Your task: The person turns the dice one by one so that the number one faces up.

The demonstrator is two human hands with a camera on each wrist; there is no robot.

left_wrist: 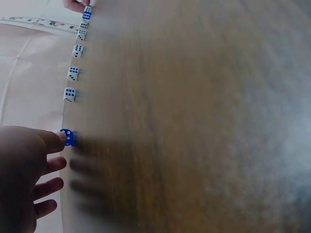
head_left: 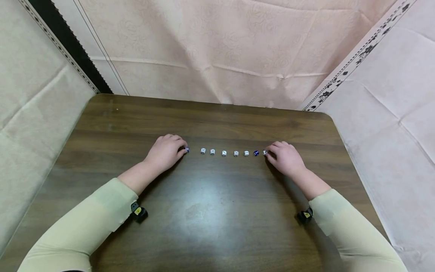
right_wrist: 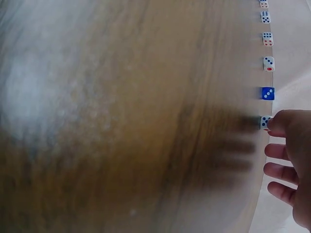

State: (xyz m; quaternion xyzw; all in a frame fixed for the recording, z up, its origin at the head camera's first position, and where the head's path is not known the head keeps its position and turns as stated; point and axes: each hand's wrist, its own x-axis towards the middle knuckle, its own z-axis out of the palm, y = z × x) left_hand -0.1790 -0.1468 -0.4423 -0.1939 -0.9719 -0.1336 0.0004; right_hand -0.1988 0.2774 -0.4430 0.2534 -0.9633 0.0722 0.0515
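Our L grip pinched a blue die, L end of the row; our R grip pinched a white die, R end, all on the worktop. A careless R nudge could've knocked the other blue die askew, it being right alongside. R wrist cam gave us its 3 pips clearly; head cam's were too tiny.

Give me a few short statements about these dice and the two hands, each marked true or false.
1. The left hand pinches a blue die. True.
2. The right hand holds nothing. False: it pinches a white die.
3. A second blue die sits next to that white die. True.
4. The dice are stacked in a tower. False: they line up in a row on the table.
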